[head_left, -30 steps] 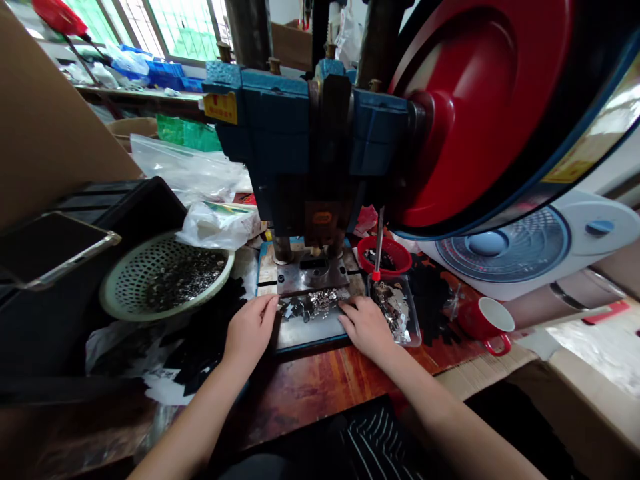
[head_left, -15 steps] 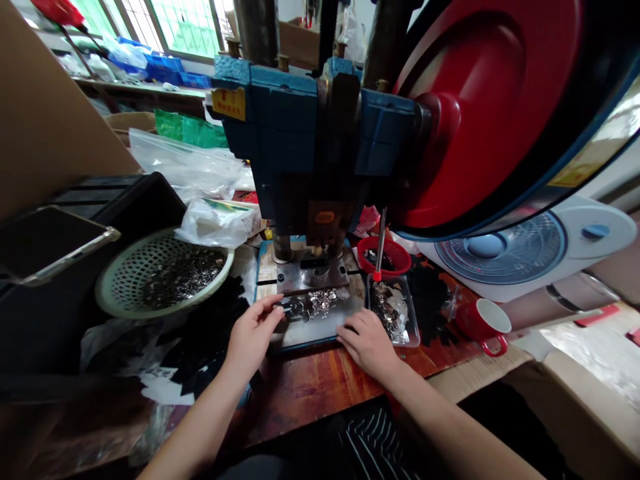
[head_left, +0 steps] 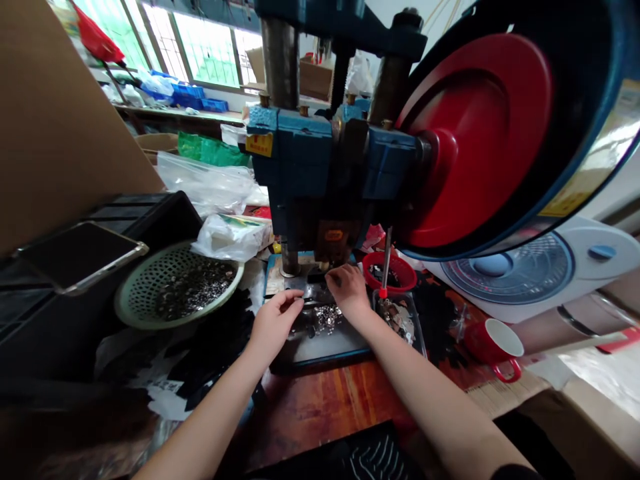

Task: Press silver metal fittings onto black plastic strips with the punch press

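A blue press [head_left: 300,157] with a red wheel [head_left: 485,140] stands in front of me. Under its ram is a metal die [head_left: 317,291], partly hidden by my right hand. Thumb and forefinger of my left hand [head_left: 275,325] pinch together at the die's front left, by a dark strip [head_left: 310,303] at their tips. My right hand [head_left: 349,291] is at the die's right side, fingers curled and tips together; what they hold, if anything, is hidden. Small shiny metal pieces [head_left: 327,318] lie heaped on the press's metal plate [head_left: 320,348] between my forearms.
At left are a pale green basket [head_left: 127,300] of small metal parts and a phone [head_left: 83,257]. To the right stand a red bowl [head_left: 407,283], a clear tray [head_left: 420,333] of metal pieces with a screwdriver [head_left: 387,260], a red mug [head_left: 480,340] and a fan [head_left: 565,280].
My right hand has moved from the plate's right front edge up and inward to the die. My left hand has come slightly closer to the die's middle. The view has tilted up.
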Demonstrator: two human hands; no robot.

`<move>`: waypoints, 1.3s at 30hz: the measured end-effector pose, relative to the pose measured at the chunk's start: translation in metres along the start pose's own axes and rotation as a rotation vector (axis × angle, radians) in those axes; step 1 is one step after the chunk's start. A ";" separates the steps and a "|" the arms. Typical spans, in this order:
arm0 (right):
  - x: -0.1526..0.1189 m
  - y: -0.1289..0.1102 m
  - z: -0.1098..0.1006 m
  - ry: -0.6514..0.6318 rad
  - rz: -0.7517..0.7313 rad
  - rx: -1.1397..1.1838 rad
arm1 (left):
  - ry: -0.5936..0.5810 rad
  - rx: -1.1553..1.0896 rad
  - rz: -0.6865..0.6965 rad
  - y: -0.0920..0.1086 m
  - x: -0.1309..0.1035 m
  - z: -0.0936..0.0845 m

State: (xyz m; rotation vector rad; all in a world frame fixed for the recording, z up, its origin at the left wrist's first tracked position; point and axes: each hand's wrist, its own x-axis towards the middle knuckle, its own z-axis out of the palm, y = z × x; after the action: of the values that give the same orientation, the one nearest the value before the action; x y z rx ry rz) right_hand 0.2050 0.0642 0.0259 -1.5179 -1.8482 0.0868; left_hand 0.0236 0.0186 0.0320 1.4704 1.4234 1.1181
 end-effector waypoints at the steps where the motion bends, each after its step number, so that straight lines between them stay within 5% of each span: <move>1: 0.005 -0.001 0.004 -0.008 -0.002 -0.033 | 0.000 0.001 0.004 0.000 0.001 0.000; 5: 0.008 -0.004 0.008 -0.059 -0.083 -0.151 | 0.000 -0.003 0.019 -0.004 0.005 -0.001; 12: -0.005 -0.006 -0.015 -0.147 -0.271 -0.221 | 0.016 0.056 0.059 -0.006 0.025 -0.001; 20: -0.010 0.013 -0.005 0.001 -0.167 0.062 | 0.016 0.227 0.177 0.008 0.050 0.021; 39: -0.011 0.011 -0.013 -0.108 -0.298 -0.137 | 0.013 0.406 0.250 -0.006 0.071 0.029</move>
State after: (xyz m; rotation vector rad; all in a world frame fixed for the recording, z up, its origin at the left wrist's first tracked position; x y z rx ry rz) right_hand 0.2220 0.0532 0.0249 -1.3319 -2.1854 -0.1022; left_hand 0.0479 0.0906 0.0224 1.9729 1.5715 1.0244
